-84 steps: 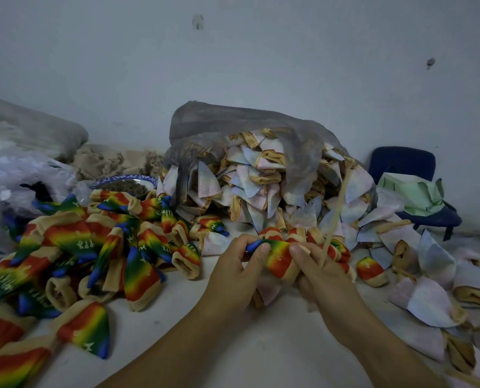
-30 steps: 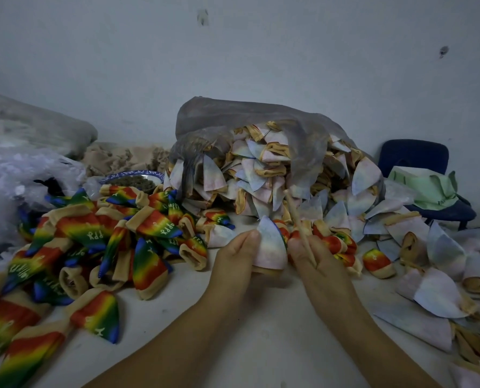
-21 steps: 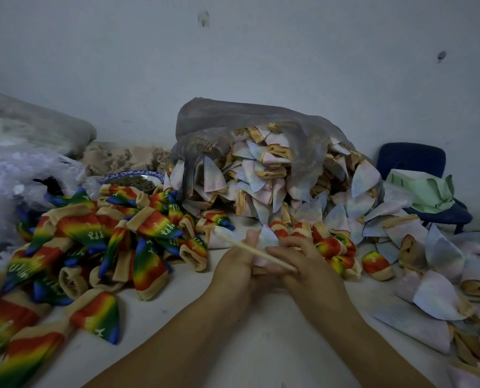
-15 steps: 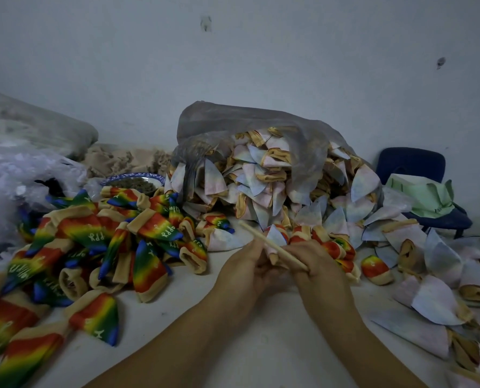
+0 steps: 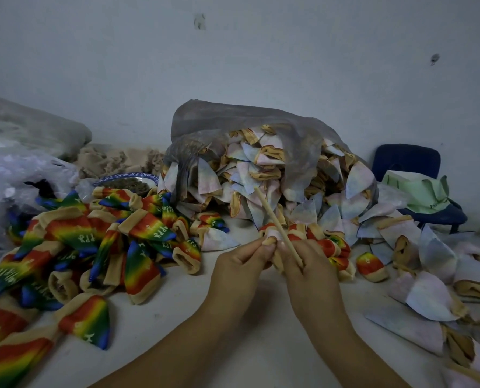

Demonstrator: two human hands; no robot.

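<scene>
Between left hand (image 5: 241, 267), right hand (image 5: 308, 264), fabric piece (image 5: 271, 236)

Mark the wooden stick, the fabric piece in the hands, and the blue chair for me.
wooden stick (image 5: 272, 217), head view, middle of the shaft.
fabric piece (image 5: 270, 235), head view, pale end left of the stick.
blue chair (image 5: 405, 161), head view, centre of the backrest.

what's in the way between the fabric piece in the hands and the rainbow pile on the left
Nothing visible. The left hand and right hand pinch the fabric piece, the right also holding the stick; only bare table lies between them and the rainbow pile.
</scene>
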